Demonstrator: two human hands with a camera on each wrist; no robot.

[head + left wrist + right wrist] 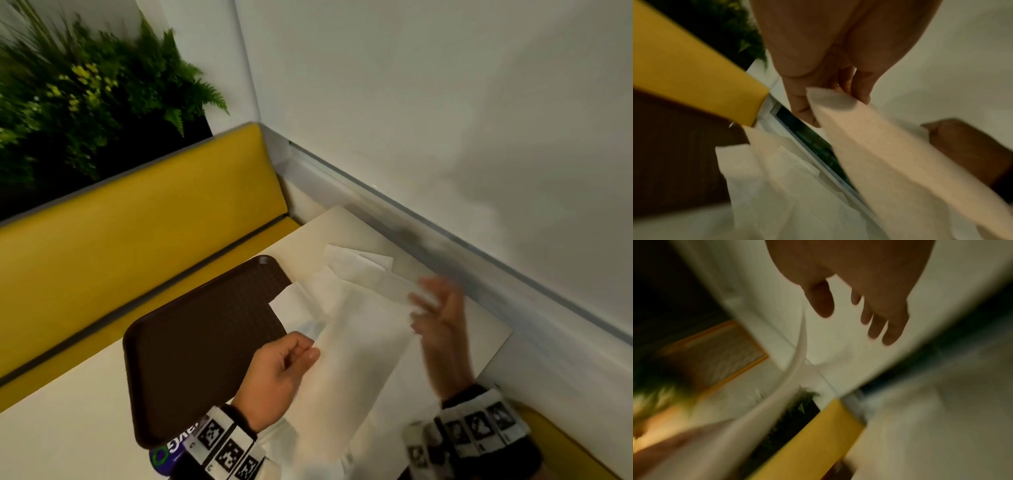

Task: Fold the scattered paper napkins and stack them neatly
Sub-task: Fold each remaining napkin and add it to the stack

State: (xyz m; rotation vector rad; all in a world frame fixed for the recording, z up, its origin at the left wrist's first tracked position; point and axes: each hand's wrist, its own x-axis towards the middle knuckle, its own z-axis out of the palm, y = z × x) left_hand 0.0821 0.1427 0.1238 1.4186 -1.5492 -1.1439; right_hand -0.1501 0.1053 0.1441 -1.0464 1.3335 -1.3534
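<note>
A white paper napkin [352,346] hangs lifted above the table, and my left hand [291,359] pinches its near left corner between thumb and fingers. The left wrist view shows the same napkin [890,159] gripped at its top edge by that hand [818,97]. My right hand [438,315] is blurred beside the napkin's right edge, fingers spread and holding nothing. The right wrist view shows this hand [859,313] with straight fingers next to the thin napkin edge [799,353]. More white napkins [356,263] lie loose on the table behind.
A dark brown tray [205,342] lies on the cream table [68,428] to the left, one napkin overlapping its right rim. A yellow bench back [137,233] and plants [85,96] stand behind. A white wall with a ledge [445,222] runs along the right.
</note>
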